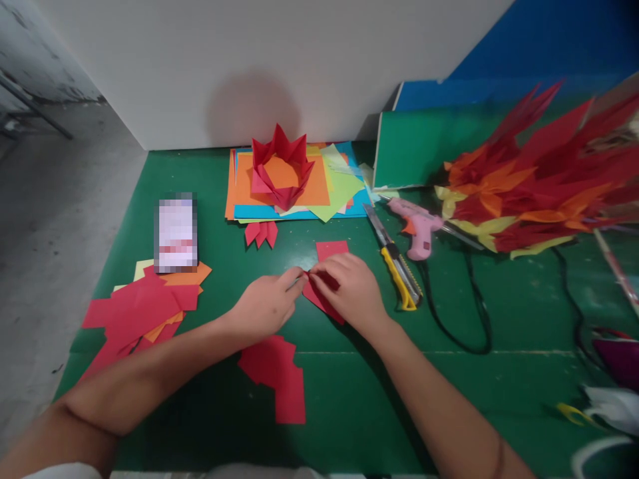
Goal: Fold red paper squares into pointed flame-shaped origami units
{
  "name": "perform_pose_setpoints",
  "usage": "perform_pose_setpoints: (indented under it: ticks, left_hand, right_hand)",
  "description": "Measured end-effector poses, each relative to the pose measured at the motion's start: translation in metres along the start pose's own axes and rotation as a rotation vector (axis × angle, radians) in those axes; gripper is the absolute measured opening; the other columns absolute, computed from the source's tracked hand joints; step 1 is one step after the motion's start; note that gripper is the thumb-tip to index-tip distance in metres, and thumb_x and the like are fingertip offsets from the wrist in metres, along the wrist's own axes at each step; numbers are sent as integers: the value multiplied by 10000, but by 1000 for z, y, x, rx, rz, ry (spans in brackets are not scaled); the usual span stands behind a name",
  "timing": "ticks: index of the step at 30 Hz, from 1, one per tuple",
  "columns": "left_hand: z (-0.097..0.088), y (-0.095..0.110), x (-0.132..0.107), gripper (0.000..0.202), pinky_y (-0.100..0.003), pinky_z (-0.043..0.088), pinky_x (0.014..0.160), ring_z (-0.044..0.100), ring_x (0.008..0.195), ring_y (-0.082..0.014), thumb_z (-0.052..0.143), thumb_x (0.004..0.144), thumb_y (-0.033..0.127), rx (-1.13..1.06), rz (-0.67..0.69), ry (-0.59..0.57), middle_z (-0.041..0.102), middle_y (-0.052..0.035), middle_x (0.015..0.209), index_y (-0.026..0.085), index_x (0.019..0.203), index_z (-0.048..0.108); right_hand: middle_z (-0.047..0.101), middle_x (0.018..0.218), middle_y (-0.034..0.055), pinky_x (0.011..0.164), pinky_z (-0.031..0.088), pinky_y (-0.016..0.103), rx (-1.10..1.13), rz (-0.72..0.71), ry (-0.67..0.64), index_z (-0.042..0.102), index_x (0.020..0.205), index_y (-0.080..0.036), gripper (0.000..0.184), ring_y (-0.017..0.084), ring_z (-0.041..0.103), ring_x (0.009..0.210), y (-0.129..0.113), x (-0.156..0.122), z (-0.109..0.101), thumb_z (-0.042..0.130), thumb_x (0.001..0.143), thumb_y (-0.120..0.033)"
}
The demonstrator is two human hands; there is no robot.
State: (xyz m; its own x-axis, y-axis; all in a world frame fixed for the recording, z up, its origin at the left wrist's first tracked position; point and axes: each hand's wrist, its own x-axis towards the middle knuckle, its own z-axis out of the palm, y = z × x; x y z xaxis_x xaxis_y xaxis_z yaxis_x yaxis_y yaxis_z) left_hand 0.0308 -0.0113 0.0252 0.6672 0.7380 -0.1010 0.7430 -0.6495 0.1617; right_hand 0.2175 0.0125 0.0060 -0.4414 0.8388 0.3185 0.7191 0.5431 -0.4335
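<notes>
A red piece of paper (323, 303) lies partly folded on the green table, mostly under my right hand (352, 286). My left hand (272, 303) pinches its upper left corner, and the fingertips of both hands meet there. Another red paper piece (331, 249) shows just beyond my right hand. Closer to me, several red paper pieces (282, 372) lie overlapping. Beyond my hands are small folded red paper points (261, 234) and a red folded paper ring (282, 166) with pointed tips, set on a stack of coloured paper (319, 183).
Right of my hands lie a yellow utility knife (397, 266) and a pink glue gun (417, 223) with a black cord. Red and orange paper shapes (539, 173) pile up at far right. At left, a phone (176, 233) touches scattered paper (144, 303). A white panel (200, 66) stands behind.
</notes>
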Motion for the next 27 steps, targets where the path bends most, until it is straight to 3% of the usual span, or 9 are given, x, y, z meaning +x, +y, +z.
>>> perform_pose_setpoints:
  ticks: [8,14,27]
  left_hand:
    - [-2,1,-1,377,-309,531,645,656,775,-182,363,913,147,-8,-28,-13,529,-138,1258,120,1271,478]
    - [1,1,-2,373,-314,543,673,666,806,-190,346,917,140,-24,-21,12,560,-152,1223,114,1264,481]
    - [2,0,-1,361,-318,538,683,651,803,-192,350,915,134,-9,2,7,576,-147,1208,76,1239,496]
  right_hand:
    - [671,799,83,662,426,327,-122,-241,-56,675,882,-163,241,191,547,725,5,-3,-6,443,933,-205]
    - [675,836,88,650,440,316,-83,-275,-64,680,920,-162,239,188,563,754,9,-5,-7,443,934,-187]
    - [669,810,80,625,398,320,-243,-340,-112,684,911,-149,239,190,512,712,5,-5,-10,445,924,-145]
